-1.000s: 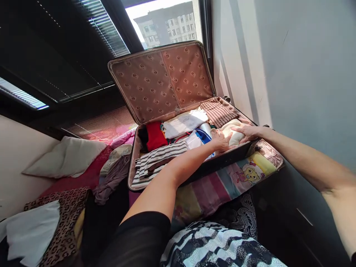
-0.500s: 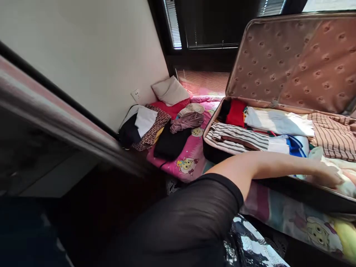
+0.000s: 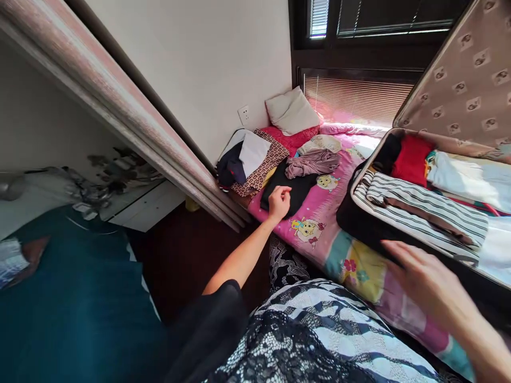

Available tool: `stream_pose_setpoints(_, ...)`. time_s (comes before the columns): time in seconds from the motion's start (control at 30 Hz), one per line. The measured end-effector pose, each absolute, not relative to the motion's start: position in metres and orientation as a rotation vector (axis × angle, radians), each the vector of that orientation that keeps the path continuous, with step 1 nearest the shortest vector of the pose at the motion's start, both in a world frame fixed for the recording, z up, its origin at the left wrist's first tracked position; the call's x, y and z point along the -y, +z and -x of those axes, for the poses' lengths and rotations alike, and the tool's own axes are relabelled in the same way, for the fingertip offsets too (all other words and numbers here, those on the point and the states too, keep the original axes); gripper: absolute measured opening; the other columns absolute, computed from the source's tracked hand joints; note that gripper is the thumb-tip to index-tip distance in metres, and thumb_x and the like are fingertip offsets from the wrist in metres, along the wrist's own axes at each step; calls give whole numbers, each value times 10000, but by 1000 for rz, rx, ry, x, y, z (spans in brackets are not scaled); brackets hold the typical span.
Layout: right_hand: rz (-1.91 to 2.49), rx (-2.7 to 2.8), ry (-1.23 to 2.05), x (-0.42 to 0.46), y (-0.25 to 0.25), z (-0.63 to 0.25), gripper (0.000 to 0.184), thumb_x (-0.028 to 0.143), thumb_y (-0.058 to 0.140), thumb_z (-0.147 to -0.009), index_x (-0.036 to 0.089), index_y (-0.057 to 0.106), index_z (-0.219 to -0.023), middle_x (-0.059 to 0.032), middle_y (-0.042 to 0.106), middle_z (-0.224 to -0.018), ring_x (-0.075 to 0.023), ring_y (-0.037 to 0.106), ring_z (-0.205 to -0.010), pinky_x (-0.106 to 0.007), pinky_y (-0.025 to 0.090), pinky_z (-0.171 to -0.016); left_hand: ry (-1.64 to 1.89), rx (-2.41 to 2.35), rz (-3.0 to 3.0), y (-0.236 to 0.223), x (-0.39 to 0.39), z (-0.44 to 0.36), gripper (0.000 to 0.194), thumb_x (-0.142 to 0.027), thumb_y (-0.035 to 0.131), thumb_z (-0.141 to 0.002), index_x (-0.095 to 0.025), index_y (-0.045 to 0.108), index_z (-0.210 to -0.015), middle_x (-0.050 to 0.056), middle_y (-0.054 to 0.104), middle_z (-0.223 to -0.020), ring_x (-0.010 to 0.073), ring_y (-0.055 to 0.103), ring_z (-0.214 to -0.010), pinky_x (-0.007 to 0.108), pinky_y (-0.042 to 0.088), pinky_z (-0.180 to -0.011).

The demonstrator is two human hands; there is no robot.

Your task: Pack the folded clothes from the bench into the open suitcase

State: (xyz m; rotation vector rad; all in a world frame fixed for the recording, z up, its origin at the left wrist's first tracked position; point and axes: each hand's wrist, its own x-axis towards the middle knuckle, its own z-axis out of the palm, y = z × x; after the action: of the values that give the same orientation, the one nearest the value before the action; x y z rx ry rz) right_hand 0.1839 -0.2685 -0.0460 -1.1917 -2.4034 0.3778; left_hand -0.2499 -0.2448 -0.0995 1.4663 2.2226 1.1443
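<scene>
My left hand [image 3: 280, 202] is over a folded black garment [image 3: 295, 198] on the bed, its fingers curled in with nothing visible in them. Whether it touches the cloth I cannot tell. A crumpled mauve garment [image 3: 313, 163] lies on the black one's far edge. Beside them are a brown patterned cloth [image 3: 257, 178] and a white folded cloth [image 3: 254, 152] over dark clothing. My right hand [image 3: 425, 271], blurred, is in front of the open suitcase [image 3: 348, 218] with fingers stretched out and empty. Inside the suitcase lie a striped garment [image 3: 423, 207] and a red cloth [image 3: 412, 159].
The pink cartoon-print bedding [image 3: 305, 229] runs under the clothes and suitcase. A pale cushion [image 3: 293, 110] leans against the wall at the back. To the left hang a curtain [image 3: 131, 119] and, lower, a teal bedspread [image 3: 80, 308]. White clothes [image 3: 463, 173] fill the suitcase's right part.
The left arm has swung from the suitcase's right side over to the clothes pile. My right hand has come into view. The view has turned right-to-left, showing more of the room's left.
</scene>
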Motion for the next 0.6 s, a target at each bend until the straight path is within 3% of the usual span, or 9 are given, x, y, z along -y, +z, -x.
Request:
stream_pose_setpoints(0.13,958,2737,744,275,-88,-64,484,351,511,-998,283,739,-1420,-155,709,-1389,-336,735,-1204,-511,617,-1041,955,-2495,-1155,-142,260,299,351,-235,586,-1028,-176,658,-1367,155,660,-1455,225,602,-1414,360,469,-1215)
stream_pose_setpoints(0.27,1042,2799,1046,244,-117,-5,492,233,589,-954,160,728,-1420,-179,747,-1298,-314,760,-1135,-436,603,-1023,803,-2528,-737,-174,249,321,757,-490,673,-1014,-106,410,-1610,239,481,-1659,290,425,-1595,384,372,-1283)
stream_pose_setpoints(0.37,1214,2662,1295,224,-139,6,480,217,624,-930,124,733,-1388,-178,787,-1150,-297,779,-1042,-406,596,-973,717,-2466,-666,-181,241,326,863,-546,667,-1001,-67,346,-1643,276,440,-1677,319,396,-1612,398,373,-1279)
stream_pose_setpoints(0.5,1332,2376,1478,214,-173,12,425,241,711,-808,172,771,-1223,-135,786,-1008,-306,769,-915,-425,584,-884,611,-2617,-853,-169,236,318,923,-557,666,-976,-96,292,-1682,295,304,-1739,426,353,-1609,554,360,-1276)
stream_pose_setpoints(0.6,1289,2167,1534,212,-197,16,386,272,702,-734,240,756,-1114,-81,732,-882,-305,714,-820,-450,557,-821,593,-2618,-1310,-153,212,306,902,-535,643,-990,-133,264,-1703,261,227,-1778,412,270,-1645,552,324,-1299)
